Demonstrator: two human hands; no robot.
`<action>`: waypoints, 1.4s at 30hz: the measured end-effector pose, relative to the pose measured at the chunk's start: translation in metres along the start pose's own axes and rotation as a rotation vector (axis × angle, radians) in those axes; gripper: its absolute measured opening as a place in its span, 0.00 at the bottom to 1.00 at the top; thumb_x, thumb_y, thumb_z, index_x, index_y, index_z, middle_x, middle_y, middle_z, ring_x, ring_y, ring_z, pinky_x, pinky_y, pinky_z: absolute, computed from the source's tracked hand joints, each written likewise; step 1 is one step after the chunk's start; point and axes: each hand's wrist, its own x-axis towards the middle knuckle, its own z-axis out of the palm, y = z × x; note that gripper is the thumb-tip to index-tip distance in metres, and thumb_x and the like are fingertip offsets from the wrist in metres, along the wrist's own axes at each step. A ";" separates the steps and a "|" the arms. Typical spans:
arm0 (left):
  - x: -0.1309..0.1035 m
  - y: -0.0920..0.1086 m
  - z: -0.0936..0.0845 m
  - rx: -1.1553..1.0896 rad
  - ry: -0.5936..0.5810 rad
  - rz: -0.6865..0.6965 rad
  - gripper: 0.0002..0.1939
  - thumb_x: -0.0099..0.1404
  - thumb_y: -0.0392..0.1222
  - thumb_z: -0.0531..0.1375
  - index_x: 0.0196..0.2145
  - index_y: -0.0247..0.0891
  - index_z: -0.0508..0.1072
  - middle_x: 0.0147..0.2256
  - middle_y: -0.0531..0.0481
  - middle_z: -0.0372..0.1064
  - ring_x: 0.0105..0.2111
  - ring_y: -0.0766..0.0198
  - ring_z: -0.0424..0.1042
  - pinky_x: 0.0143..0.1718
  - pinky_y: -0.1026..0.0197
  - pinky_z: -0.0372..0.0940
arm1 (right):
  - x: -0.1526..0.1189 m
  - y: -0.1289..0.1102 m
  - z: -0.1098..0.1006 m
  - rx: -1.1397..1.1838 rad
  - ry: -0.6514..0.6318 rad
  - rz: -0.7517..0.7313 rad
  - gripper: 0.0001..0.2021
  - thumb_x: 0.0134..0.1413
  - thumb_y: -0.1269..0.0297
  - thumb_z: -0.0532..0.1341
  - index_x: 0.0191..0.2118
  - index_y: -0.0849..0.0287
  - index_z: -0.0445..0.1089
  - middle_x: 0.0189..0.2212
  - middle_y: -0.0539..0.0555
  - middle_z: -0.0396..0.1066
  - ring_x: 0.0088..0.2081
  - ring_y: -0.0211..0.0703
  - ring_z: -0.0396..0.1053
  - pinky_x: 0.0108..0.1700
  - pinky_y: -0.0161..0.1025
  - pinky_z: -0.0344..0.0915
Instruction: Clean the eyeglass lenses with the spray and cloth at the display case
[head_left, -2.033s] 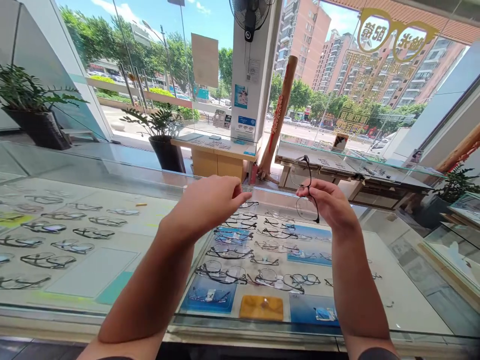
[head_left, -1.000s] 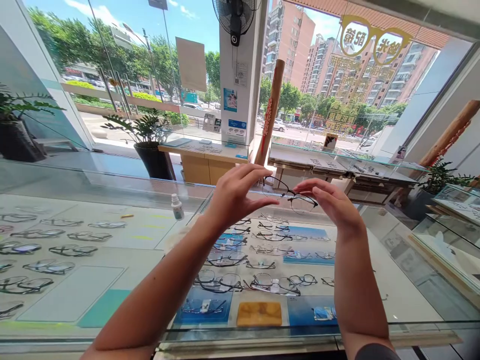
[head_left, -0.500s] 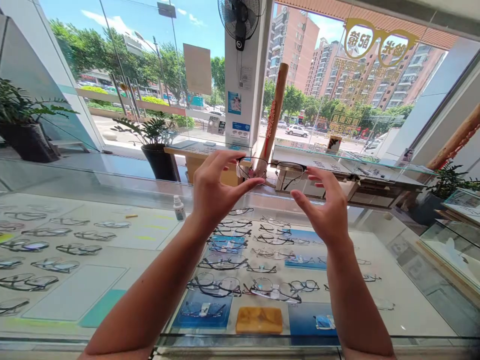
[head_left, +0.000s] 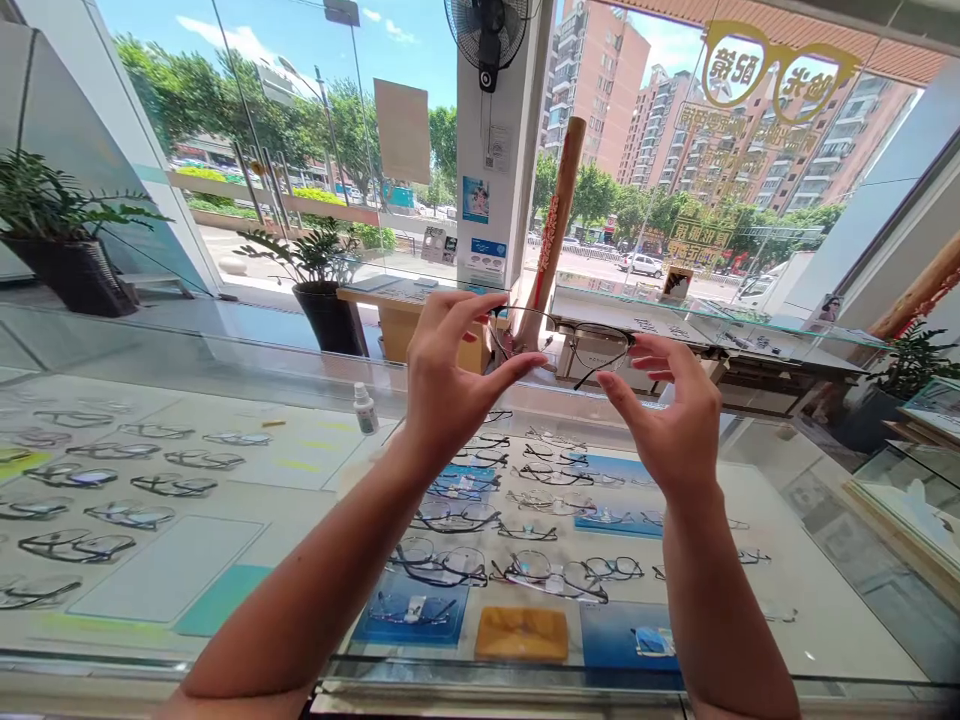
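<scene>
A pair of eyeglasses (head_left: 564, 328) with a thin dark upper rim and clear lenses is held up level above the glass counter. My left hand (head_left: 457, 360) grips its left end, fingertips at the upper corner and thumb stretched along below the lens. At the other end, my right hand (head_left: 667, 405) has its fingers at the frame's right corner, the thumb just below. One dark temple shows beneath the right lens. Under my arms, rows of eyeglasses (head_left: 559, 575) lie inside the glass display case (head_left: 832, 600).
A small white spray bottle (head_left: 364, 408) stands left of my left hand. Inside the case lie an amber block (head_left: 522, 634) and blue cards (head_left: 626, 630). Beyond are a potted plant (head_left: 330, 315), a leaning wooden post (head_left: 559, 210) and a wall fan (head_left: 487, 35).
In the picture, both hands and the eyeglasses have shifted slightly right, as has most of the background. The hold on the eyeglasses looks the same.
</scene>
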 end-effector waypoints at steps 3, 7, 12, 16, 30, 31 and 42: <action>-0.002 -0.002 0.003 -0.030 0.000 -0.012 0.34 0.63 0.66 0.72 0.59 0.46 0.77 0.52 0.43 0.76 0.49 0.52 0.77 0.46 0.50 0.77 | 0.001 0.003 -0.002 -0.002 0.006 0.020 0.25 0.63 0.41 0.71 0.56 0.51 0.74 0.49 0.57 0.80 0.47 0.55 0.79 0.47 0.53 0.76; -0.005 -0.006 0.008 -0.120 0.010 -0.051 0.30 0.65 0.61 0.73 0.58 0.44 0.76 0.53 0.43 0.77 0.50 0.53 0.79 0.46 0.52 0.77 | 0.002 0.007 -0.003 0.018 0.013 0.038 0.25 0.62 0.41 0.71 0.56 0.51 0.75 0.49 0.57 0.80 0.47 0.55 0.79 0.47 0.53 0.77; -0.008 -0.009 0.012 -0.158 0.013 -0.080 0.27 0.67 0.58 0.73 0.58 0.46 0.77 0.55 0.43 0.77 0.52 0.54 0.78 0.47 0.52 0.77 | 0.002 0.009 -0.002 0.042 0.007 0.045 0.25 0.63 0.42 0.71 0.57 0.52 0.75 0.49 0.57 0.81 0.46 0.54 0.80 0.46 0.53 0.77; -0.009 -0.006 0.013 -0.140 0.038 -0.119 0.26 0.66 0.60 0.73 0.57 0.46 0.78 0.55 0.44 0.76 0.51 0.54 0.78 0.45 0.51 0.77 | 0.002 0.009 0.000 0.027 0.013 0.034 0.23 0.64 0.44 0.70 0.57 0.52 0.77 0.50 0.58 0.81 0.46 0.54 0.80 0.45 0.53 0.78; -0.013 -0.007 0.021 -0.121 0.020 -0.150 0.27 0.69 0.59 0.71 0.58 0.45 0.74 0.54 0.42 0.78 0.51 0.54 0.79 0.47 0.51 0.78 | 0.000 0.007 0.006 0.021 0.064 0.079 0.24 0.64 0.45 0.70 0.59 0.53 0.76 0.52 0.59 0.81 0.47 0.55 0.80 0.48 0.56 0.77; -0.014 -0.007 0.021 -0.124 0.021 -0.154 0.27 0.68 0.59 0.71 0.58 0.45 0.75 0.53 0.43 0.78 0.51 0.54 0.79 0.47 0.51 0.78 | 0.000 0.007 0.006 0.020 0.069 0.081 0.24 0.64 0.45 0.70 0.59 0.53 0.76 0.52 0.59 0.81 0.47 0.55 0.80 0.49 0.56 0.77; -0.013 -0.007 0.021 -0.119 0.026 -0.143 0.26 0.68 0.60 0.71 0.56 0.44 0.77 0.52 0.43 0.79 0.51 0.54 0.80 0.46 0.51 0.77 | -0.001 0.003 0.006 0.006 0.097 0.010 0.20 0.65 0.50 0.71 0.56 0.54 0.77 0.50 0.58 0.81 0.46 0.53 0.80 0.48 0.54 0.76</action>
